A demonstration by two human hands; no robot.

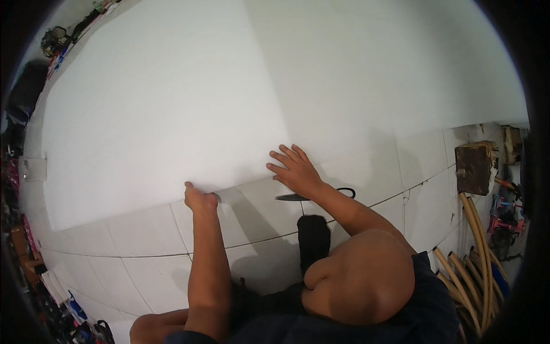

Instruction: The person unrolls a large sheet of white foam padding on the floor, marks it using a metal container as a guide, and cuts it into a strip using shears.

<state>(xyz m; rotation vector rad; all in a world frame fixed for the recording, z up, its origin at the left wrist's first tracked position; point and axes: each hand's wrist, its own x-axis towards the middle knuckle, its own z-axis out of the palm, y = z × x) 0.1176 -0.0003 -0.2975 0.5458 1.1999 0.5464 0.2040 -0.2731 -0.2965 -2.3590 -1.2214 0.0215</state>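
Observation:
A large white sheet (172,114) is spread over the tiled floor in front of me, its near edge running just before my hands. At that edge my left hand (200,199) is closed, gripping the sheet; most of its fingers are hidden. My right hand (294,172) lies flat near the same edge with fingers spread, resting on the sheet and holding nothing. Just below the right hand, a pair of scissors (292,198) with dark blades lies on the tiles. One black handle loop shows beyond my right wrist, and my forearm covers the part between.
White floor tiles (149,235) stretch along the sheet's near side. My black-covered foot (313,238) is close to the scissors. At right stand a worn brown box (474,169) and several tan tubes (481,252). Assorted objects, including a small fan (54,41), line the left.

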